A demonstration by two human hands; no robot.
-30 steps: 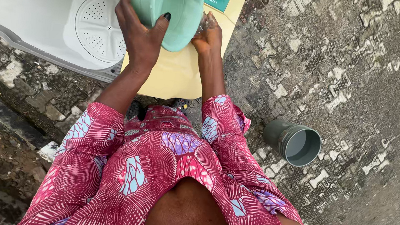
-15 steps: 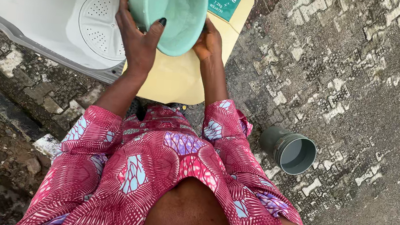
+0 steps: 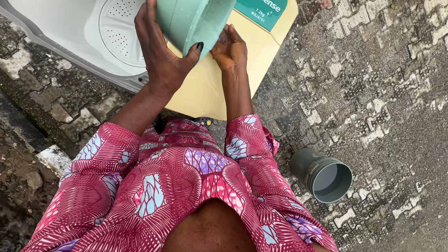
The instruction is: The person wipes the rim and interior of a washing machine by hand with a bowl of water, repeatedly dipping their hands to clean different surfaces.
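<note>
Left hand (image 3: 162, 56) grips the tilted green basin (image 3: 193, 10) over the washing machine tub (image 3: 55, 14); right hand (image 3: 229, 48) holds its rim.

Only one label (image 3: 263, 4) in view: a teal panel with white lettering, roughly a rectangle with one rounded corner, stuck flat on the pale yellow lid (image 3: 223, 72) of the washing machine (image 3: 55, 14) near the top edge of the view. Partly hidden on its near-left side by the green bowl (image 3: 194, 7) (tilted in front). No packages, signs or screens.
</note>
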